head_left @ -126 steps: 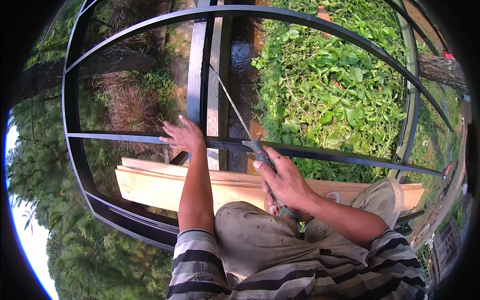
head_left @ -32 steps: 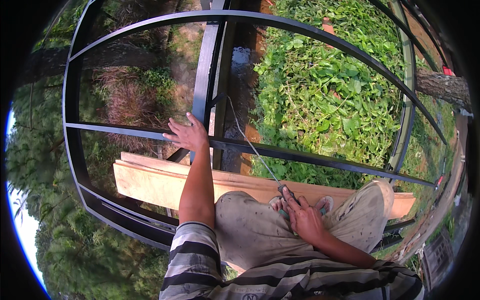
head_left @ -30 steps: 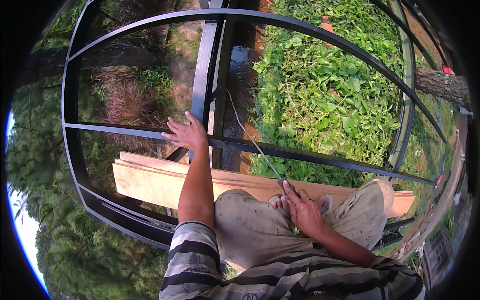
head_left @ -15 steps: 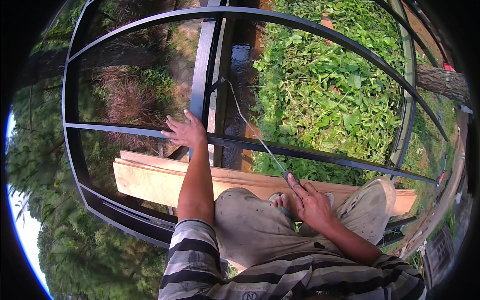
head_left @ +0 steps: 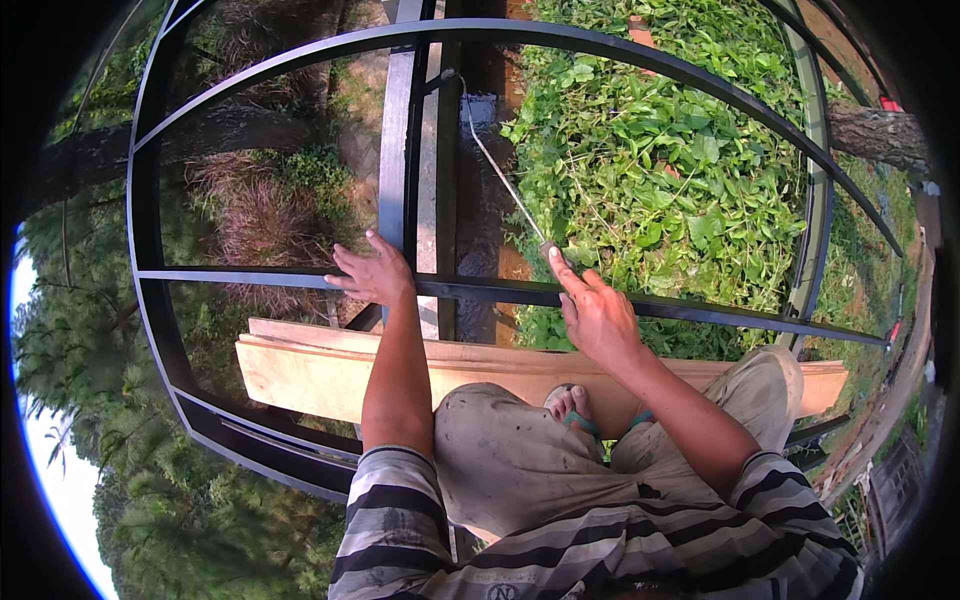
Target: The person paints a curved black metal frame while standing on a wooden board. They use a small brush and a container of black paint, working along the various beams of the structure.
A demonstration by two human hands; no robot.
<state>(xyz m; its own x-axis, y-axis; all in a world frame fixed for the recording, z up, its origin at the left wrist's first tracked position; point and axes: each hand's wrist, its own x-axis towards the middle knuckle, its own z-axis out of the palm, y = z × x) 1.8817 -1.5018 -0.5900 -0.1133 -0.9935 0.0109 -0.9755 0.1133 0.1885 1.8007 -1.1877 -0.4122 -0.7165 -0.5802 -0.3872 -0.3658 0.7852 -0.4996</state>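
Observation:
My right hand [head_left: 603, 318] grips the dark handle of a small paint roller [head_left: 519, 203] with a long, bent wire rod, index finger stretched along it. The roller's small dark head [head_left: 438, 82] is at the right side of a thick black metal beam [head_left: 398, 135], near the curved bar. My left hand [head_left: 376, 274], fingers spread, rests where that beam meets a thin black crossbar [head_left: 720, 315]. Its palm side is hidden. The right hand is above the crossbar, right of the beam.
Under my legs lie stacked wooden boards [head_left: 310, 375]. A curved black bar [head_left: 600, 42] spans the far side of the frame. Through the frame's openings, far below, show a narrow water channel [head_left: 480, 200], leafy plants [head_left: 680, 170] and reddish grass [head_left: 260, 210]. Trees stand at the left.
My right hand has moved forward, away from my body, and the roller head has gone farther along the beam. My left hand stays at the same joint; the view has shifted slightly.

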